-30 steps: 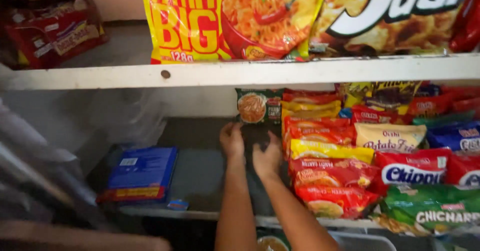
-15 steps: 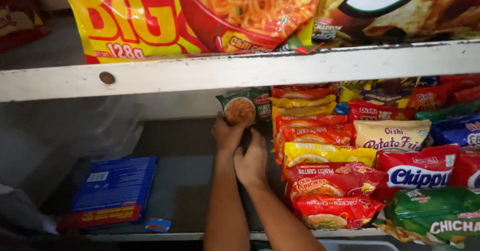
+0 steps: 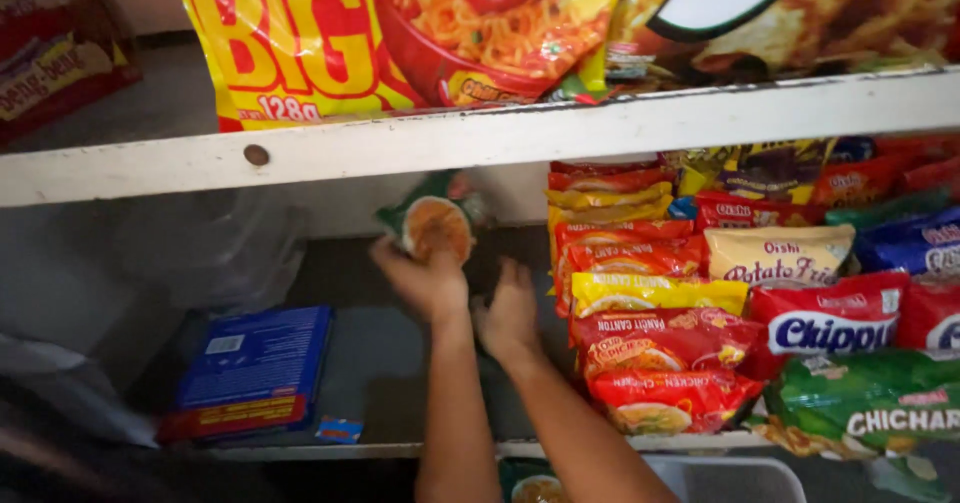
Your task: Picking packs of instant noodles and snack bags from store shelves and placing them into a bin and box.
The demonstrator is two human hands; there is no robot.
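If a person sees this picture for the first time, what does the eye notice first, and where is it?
First comes the big yellow noodle bag on the upper shelf, top centre. Below it, the left hand holds up a small green noodle packet at the back of the lower shelf, with the right hand just beside it. To their right stand rows of red and yellow noodle packets, and a blue box lies flat at lower left.
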